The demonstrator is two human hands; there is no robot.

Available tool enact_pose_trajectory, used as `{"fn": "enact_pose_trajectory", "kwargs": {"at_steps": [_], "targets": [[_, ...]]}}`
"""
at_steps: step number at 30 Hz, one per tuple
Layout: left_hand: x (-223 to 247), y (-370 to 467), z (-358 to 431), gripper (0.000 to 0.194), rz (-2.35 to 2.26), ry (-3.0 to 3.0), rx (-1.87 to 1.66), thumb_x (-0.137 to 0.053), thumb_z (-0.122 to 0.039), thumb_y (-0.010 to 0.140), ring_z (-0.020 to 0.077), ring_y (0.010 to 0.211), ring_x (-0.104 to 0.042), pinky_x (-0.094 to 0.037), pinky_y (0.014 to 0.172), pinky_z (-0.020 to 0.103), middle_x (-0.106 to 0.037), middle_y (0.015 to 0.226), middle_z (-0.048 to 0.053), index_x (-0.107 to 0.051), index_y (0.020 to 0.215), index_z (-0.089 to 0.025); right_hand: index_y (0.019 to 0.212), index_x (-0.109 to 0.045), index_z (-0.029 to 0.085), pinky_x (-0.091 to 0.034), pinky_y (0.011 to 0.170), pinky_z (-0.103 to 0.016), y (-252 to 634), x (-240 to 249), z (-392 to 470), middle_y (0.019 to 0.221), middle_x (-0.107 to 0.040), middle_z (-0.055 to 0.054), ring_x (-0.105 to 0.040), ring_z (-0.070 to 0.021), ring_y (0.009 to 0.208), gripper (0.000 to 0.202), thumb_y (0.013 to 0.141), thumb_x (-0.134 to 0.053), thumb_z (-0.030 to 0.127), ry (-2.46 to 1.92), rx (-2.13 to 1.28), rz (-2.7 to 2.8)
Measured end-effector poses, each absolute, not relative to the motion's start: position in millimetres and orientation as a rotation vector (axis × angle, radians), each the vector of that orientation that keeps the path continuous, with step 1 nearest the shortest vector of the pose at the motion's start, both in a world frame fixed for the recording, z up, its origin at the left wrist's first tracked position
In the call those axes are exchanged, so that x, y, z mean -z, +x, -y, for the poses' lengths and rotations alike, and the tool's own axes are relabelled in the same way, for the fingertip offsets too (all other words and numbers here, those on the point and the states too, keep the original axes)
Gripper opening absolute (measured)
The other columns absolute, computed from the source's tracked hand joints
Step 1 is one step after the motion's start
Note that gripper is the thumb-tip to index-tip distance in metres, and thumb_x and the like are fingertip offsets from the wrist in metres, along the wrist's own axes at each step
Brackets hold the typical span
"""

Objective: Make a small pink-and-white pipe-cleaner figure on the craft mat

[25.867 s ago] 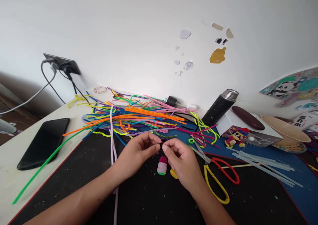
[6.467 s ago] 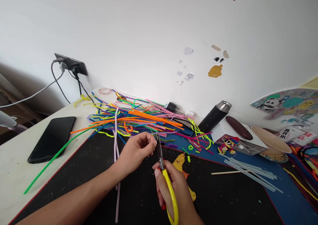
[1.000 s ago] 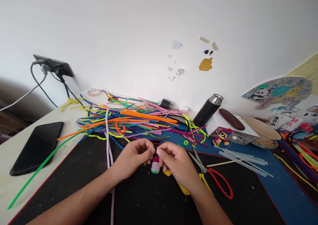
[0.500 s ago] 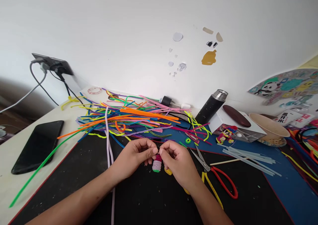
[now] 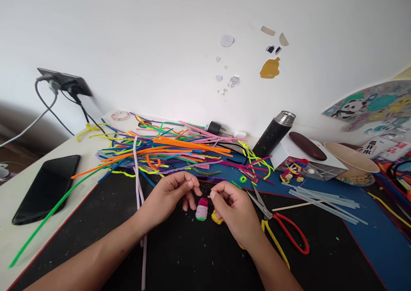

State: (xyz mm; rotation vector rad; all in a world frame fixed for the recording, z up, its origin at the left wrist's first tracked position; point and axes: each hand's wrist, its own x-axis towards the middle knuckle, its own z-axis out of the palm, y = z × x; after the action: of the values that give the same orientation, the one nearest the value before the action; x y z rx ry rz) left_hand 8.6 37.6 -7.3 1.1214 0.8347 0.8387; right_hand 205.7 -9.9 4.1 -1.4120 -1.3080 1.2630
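Head cam, the only view here: the left hand [image 5: 171, 194] is loosely curled, thumb and index close together, other fingers drooping. Can't tell if there's anything in it. The right hand [image 5: 234, 205] has thumb and index nearly closed, with maybe a tiny bit of something at the tips, too small to make out. I'd guess the fingertip hold is because whatever's there is fiddly. They're near each other but apart.

The pink-and-magenta wound piece [image 5: 201, 209] with a green end lies on the dark mat [image 5: 180, 256] between them, held by neither, probably parked there to stay in sight. The yellow piece [image 5: 217, 218] is just beside it, partly behind the right hand.

Scissors [image 5: 268, 215] lie blades apart by the right forearm, handy for that side I reckon. The fuzzy stems [image 5: 192, 145] are heaped toward the wall, which seems to leave working room up front. Phone [image 5: 46, 188] sits off left on the pale surface [image 5: 13, 239], likely just out of the way.
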Motion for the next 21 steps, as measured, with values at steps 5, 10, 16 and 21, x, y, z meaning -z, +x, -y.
{"fn": "enact_pose_trajectory", "kwargs": {"at_steps": [5,10,16,21], "targets": [[3.0,8.4,-34.9,0.053,-0.91,1.114,-0.746,-0.083,-0.064,0.076,0.0152,0.054,-0.07,-0.049,0.045,0.022,-0.077,0.086,0.008,-0.07,0.089,-0.014,0.079,-0.062,0.021,-0.039,0.049,-0.024,206.8,-4.3,10.5,0.059,-0.048,0.006,-0.045,-0.0115,0.051,0.024,0.091,-0.066,0.041,-1.418,-1.226,1.332],[2.7,8.6,-31.7,0.052,-0.888,1.132,-0.759,-0.081,-0.064,0.079,0.0132,0.047,-0.067,-0.043,0.04,0.018,-0.073,0.072,0.003,-0.067,0.088,-0.015,0.079,-0.062,0.021,-0.041,0.05,-0.025,205.4,-8.6,12.3,0.059,-0.049,0.005,-0.049,-0.0125,0.052,0.022,0.09,-0.065,0.039,-1.421,-1.196,1.393],[1.9,8.0,-27.0,0.05,-0.867,1.188,-0.748,-0.074,-0.065,0.085,0.0084,0.034,-0.052,-0.034,0.035,0.015,-0.061,0.051,-0.004,-0.062,0.088,-0.016,0.081,-0.063,0.021,-0.04,0.05,-0.025,206.5,-7.7,13.1,0.059,-0.048,0.006,-0.049,-0.0123,0.05,0.02,0.091,-0.064,0.038,-1.379,-1.178,1.404],[4.0,9.6,-28.3,0.047,-0.872,1.179,-0.75,-0.079,-0.061,0.084,0.0114,0.039,-0.06,-0.043,0.038,0.016,-0.066,0.052,-0.001,-0.064,0.087,-0.016,0.081,-0.063,0.021,-0.041,0.05,-0.025,206.6,-7.1,13.9,0.06,-0.05,0.005,-0.051,-0.0128,0.051,0.019,0.092,-0.062,0.037,-1.38,-1.166,1.436]]}}
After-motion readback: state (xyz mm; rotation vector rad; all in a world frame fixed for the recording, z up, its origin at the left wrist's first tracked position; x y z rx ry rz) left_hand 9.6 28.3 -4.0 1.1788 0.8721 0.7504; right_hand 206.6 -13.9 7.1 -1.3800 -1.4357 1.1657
